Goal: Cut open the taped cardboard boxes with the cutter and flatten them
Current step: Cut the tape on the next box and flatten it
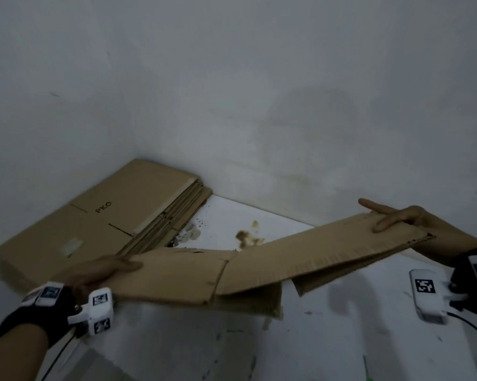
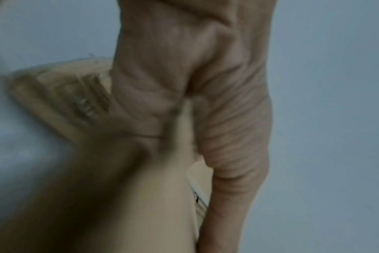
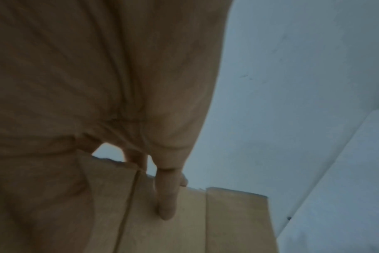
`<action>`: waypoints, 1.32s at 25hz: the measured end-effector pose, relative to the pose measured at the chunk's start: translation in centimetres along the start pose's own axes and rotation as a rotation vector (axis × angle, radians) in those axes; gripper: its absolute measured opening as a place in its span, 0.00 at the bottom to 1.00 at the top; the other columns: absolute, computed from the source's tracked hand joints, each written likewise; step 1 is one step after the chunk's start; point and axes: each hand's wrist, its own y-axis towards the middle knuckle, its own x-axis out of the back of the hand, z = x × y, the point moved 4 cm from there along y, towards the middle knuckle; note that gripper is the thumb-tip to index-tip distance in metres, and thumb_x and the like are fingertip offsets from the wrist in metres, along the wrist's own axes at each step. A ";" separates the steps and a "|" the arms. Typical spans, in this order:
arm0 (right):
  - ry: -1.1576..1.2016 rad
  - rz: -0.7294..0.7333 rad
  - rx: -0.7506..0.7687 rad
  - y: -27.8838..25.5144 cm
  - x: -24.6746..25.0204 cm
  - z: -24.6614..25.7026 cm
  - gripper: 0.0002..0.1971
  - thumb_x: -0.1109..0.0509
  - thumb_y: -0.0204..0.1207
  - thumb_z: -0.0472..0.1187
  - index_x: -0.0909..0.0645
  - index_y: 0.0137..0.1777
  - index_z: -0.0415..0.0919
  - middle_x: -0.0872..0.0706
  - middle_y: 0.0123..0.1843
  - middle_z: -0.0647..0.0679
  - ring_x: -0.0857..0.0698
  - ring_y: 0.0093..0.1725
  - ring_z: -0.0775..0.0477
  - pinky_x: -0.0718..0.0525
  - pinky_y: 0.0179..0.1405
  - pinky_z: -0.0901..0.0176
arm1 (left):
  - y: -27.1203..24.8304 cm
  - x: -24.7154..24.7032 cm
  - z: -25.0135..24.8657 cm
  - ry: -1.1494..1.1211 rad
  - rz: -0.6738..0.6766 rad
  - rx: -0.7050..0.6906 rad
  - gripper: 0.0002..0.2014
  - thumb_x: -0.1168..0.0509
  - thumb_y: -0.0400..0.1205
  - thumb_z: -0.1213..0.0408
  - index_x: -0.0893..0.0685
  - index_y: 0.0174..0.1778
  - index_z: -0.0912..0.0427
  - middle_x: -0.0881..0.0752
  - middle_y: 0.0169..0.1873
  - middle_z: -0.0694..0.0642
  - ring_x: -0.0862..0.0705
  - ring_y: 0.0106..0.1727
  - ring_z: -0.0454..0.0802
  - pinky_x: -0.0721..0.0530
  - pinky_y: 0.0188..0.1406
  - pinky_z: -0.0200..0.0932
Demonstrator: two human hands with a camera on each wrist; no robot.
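Both hands (image 1: pixel 100 270) gripping flattened box (image 1: pixel 259 265)

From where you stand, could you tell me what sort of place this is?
Probably a bare storage corner: plain white walls, a stained white floor, and a stack of flattened boxes against the wall.

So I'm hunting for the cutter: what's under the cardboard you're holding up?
Under the held cardboard only white floor with its shadow shows. No cutter in sight. The strip behind its lower edge and the part of the flat pile beneath its left end are covered.
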 end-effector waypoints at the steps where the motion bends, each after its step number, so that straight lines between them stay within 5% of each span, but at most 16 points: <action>1: 0.069 -0.002 -0.005 0.4 -0.2 -0.1 0.18 0.13 0.53 0.47 0.06 0.42 0.39 0.23 0.78 0.57 0.23 0.77 0.51 0.18 0.70 0.52 | -1.2 -1.0 -0.6 0.123 0.045 0.051 0.21 0.21 0.75 0.64 0.17 0.62 0.59 0.10 0.53 0.60 0.11 0.54 0.61 0.13 0.45 0.49; 3: 0.174 -0.075 -0.046 0.8 -1.0 -0.7 0.20 0.11 0.48 0.37 0.06 0.44 0.40 0.22 0.78 0.56 0.22 0.76 0.51 0.17 0.68 0.55 | -1.9 -2.2 0.2 0.258 0.158 0.159 0.34 0.14 0.65 0.65 0.20 0.67 0.51 0.14 0.62 0.58 0.13 0.59 0.59 0.11 0.50 0.50; 5: 0.230 -0.148 -0.069 0.9 -2.0 -1.6 0.23 0.12 0.49 0.38 0.06 0.49 0.45 0.21 0.77 0.53 0.23 0.77 0.51 0.16 0.65 0.60 | -1.4 -3.0 1.9 0.268 0.177 0.207 0.41 0.13 0.62 0.51 0.21 0.70 0.55 0.16 0.67 0.59 0.14 0.62 0.59 0.12 0.54 0.50; 6: 0.268 -0.177 -0.084 0.9 -2.9 -2.1 0.18 0.15 0.59 0.39 0.06 0.51 0.46 0.19 0.76 0.49 0.22 0.76 0.49 0.15 0.63 0.61 | -1.1 -3.8 2.6 0.242 0.167 0.213 0.42 0.16 0.63 0.42 0.21 0.70 0.56 0.16 0.67 0.59 0.15 0.62 0.59 0.12 0.56 0.51; 8: 0.445 -0.288 -0.115 1.2 -3.7 -2.4 0.12 0.32 0.79 0.34 0.06 0.50 0.43 0.14 0.69 0.40 0.15 0.68 0.45 0.11 0.54 0.62 | -1.0 -5.5 3.0 0.156 0.073 0.190 0.47 0.23 0.63 0.33 0.21 0.73 0.59 0.13 0.61 0.61 0.13 0.60 0.61 0.12 0.57 0.54; 11: 0.687 -0.414 -0.272 1.7 -4.9 -2.3 0.22 0.49 0.82 0.33 0.11 0.42 0.35 0.09 0.54 0.34 0.08 0.46 0.42 0.10 0.40 0.62 | 0.0 -7.2 3.7 -0.057 -0.019 0.171 0.46 0.25 0.70 0.42 0.29 0.81 0.61 0.13 0.57 0.68 0.12 0.54 0.68 0.13 0.54 0.64; 13: 0.570 -0.478 -0.400 2.1 -5.0 -2.1 0.13 0.39 0.84 0.44 0.18 0.48 0.36 0.09 0.51 0.36 0.12 0.40 0.41 0.14 0.36 0.59 | 0.1 -7.4 3.7 -0.163 -0.061 0.137 0.42 0.27 0.76 0.48 0.34 0.84 0.59 0.15 0.62 0.69 0.13 0.51 0.68 0.13 0.50 0.64; 17: 0.239 -0.439 -0.652 1.8 -4.2 -2.3 0.17 0.30 0.82 0.48 0.18 0.62 0.34 0.10 0.47 0.36 0.12 0.39 0.39 0.13 0.31 0.52 | -0.4 -5.9 1.4 -0.291 -0.096 0.021 0.31 0.27 0.78 0.51 0.25 0.74 0.59 0.10 0.54 0.69 0.11 0.54 0.72 0.16 0.60 0.74; 20: 0.293 -0.357 -0.742 1.8 -5.2 -1.9 0.23 0.31 0.82 0.47 0.21 0.69 0.30 0.10 0.50 0.29 0.11 0.39 0.33 0.10 0.45 0.39 | -2.8 -3.8 -3.2 -0.143 -0.186 -0.166 0.29 0.29 0.80 0.50 0.24 0.76 0.56 0.12 0.61 0.59 0.12 0.55 0.63 0.14 0.59 0.62; 23: 0.482 -0.312 -0.664 2.4 -7.2 -1.2 0.21 0.34 0.82 0.45 0.23 0.72 0.37 0.10 0.53 0.30 0.09 0.41 0.31 0.09 0.38 0.39 | -4.7 0.0 -10.1 0.253 -0.441 -0.317 0.27 0.33 0.85 0.52 0.25 0.78 0.61 0.20 0.71 0.61 0.18 0.65 0.62 0.26 0.61 0.47; 27: 0.835 -0.296 -0.378 5.3 -13.0 -0.2 0.21 0.39 0.83 0.36 0.24 0.76 0.41 0.12 0.63 0.33 0.08 0.49 0.34 0.08 0.44 0.37 | -3.8 7.3 -17.3 0.598 -0.693 -0.385 0.47 0.34 0.79 0.34 0.44 0.88 0.54 0.42 0.86 0.63 0.41 0.85 0.66 0.42 0.82 0.60; 30: 1.080 -0.268 -0.257 9.1 -20.5 -1.1 0.25 0.41 0.81 0.32 0.28 0.79 0.36 0.16 0.69 0.32 0.13 0.63 0.31 0.11 0.56 0.36 | -3.6 10.4 -18.2 0.505 -0.860 -0.300 0.50 0.36 0.78 0.31 0.53 0.89 0.49 0.58 0.88 0.63 0.57 0.87 0.68 0.53 0.82 0.70; 33: 1.179 -0.346 -0.134 13.4 -28.9 -1.3 0.27 0.41 0.82 0.28 0.30 0.80 0.44 0.15 0.71 0.39 0.16 0.68 0.32 0.10 0.54 0.40 | -3.8 9.3 -15.6 0.230 -0.708 -0.334 0.45 0.36 0.82 0.38 0.48 0.89 0.56 0.49 0.88 0.60 0.45 0.87 0.63 0.42 0.83 0.57</action>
